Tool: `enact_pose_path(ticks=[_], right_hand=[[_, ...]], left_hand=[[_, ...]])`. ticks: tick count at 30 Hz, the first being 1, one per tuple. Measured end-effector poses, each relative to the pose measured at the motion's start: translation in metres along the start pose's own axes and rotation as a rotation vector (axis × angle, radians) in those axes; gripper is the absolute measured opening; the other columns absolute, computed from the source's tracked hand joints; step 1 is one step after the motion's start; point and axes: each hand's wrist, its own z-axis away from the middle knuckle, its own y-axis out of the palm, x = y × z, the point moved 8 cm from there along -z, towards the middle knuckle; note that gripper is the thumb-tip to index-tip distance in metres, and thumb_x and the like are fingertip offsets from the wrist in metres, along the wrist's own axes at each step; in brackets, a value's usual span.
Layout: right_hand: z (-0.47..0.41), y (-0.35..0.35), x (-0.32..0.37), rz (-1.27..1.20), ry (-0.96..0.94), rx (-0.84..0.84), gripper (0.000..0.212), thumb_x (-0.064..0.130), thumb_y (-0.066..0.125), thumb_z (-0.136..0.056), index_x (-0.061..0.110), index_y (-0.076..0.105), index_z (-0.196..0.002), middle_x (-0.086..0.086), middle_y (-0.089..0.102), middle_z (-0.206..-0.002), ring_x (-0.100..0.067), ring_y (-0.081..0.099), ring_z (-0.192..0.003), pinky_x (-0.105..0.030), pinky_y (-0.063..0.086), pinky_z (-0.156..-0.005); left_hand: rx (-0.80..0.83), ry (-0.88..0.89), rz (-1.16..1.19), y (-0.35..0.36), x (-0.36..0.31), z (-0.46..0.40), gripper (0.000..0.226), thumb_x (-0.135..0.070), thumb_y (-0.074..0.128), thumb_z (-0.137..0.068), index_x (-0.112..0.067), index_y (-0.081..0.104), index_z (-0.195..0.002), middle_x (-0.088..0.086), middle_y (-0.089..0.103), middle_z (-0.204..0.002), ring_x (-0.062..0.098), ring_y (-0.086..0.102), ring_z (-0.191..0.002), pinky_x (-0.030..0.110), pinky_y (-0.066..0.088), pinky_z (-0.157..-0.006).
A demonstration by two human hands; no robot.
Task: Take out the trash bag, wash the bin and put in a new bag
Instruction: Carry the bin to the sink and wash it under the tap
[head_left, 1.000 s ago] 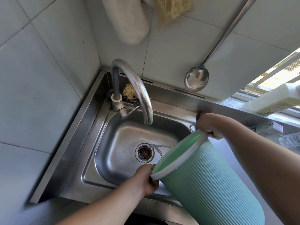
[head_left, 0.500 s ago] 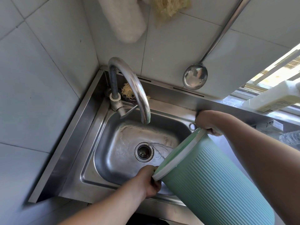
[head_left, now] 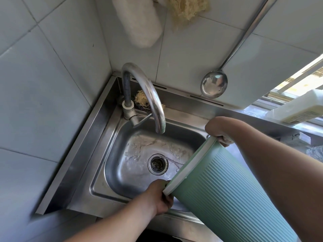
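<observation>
A ribbed green bin [head_left: 232,191] with a pale rim is tipped steeply on its side, its mouth facing left over the steel sink [head_left: 97,173]. My left hand [head_left: 160,196] grips the near, lower part of the rim. My right hand [head_left: 221,131] grips the far, upper part of the rim. The sink's floor is wet around the drain [head_left: 157,164]. The bin's inside is hidden from this angle. No water comes from the curved tap [head_left: 148,95].
A steel ladle [head_left: 214,86] hangs on the tiled back wall, with a white cloth [head_left: 139,21] and a fibrous scrubber [head_left: 187,9] above. Another scrubber [head_left: 140,101] lies behind the tap. A white bottle [head_left: 297,109] rests on the sill at right.
The bin has tipped further, so its green inside no longer shows. Water has spread across the sink floor.
</observation>
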Motion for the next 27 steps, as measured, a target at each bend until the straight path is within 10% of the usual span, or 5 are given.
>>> enact_pose_path(ticks=[4,7,15,27], right_hand=[[0.003,0.002,0.004,0.011,0.006,0.004,0.025,0.010,0.031,-0.091,0.013,0.052,-0.104,-0.010,0.045,-0.070,-0.016,0.036,-0.045,-0.021,0.022,-0.035],[0.007,0.001,0.011,0.028,-0.046,-0.014,0.016,0.011,0.029,-0.087,0.011,0.038,-0.074,-0.009,0.040,-0.062,-0.015,0.031,-0.036,-0.017,0.023,-0.036],[0.021,0.000,0.024,0.116,-0.142,-0.037,0.023,0.008,0.028,-0.087,0.007,0.042,-0.068,-0.002,0.035,-0.036,-0.012,0.025,-0.023,-0.013,0.024,-0.036],[0.045,-0.036,0.034,0.026,-0.384,-0.234,0.016,0.012,0.050,-0.082,0.007,0.052,-0.068,-0.009,0.042,-0.061,-0.022,0.038,-0.054,-0.026,0.028,-0.050]], left_hand=[[0.003,-0.013,0.002,0.000,0.001,0.003,0.037,0.002,0.037,-0.089,-0.010,0.061,-0.065,-0.001,0.045,-0.046,0.007,0.038,-0.029,0.009,0.030,-0.028],[0.031,-0.035,0.019,0.003,0.002,0.007,0.041,0.002,0.039,-0.089,-0.009,0.063,-0.058,-0.001,0.046,-0.044,0.008,0.040,-0.027,0.010,0.031,-0.026],[0.017,-0.038,0.024,0.002,0.006,0.016,0.052,0.003,0.036,-0.091,-0.005,0.061,-0.045,0.002,0.043,-0.038,0.010,0.040,-0.024,0.010,0.032,-0.025],[-0.050,0.295,0.024,0.008,-0.060,0.051,0.024,-0.004,0.052,-0.089,-0.013,0.066,-0.071,0.001,0.061,-0.052,0.013,0.055,-0.040,0.017,0.039,-0.041]])
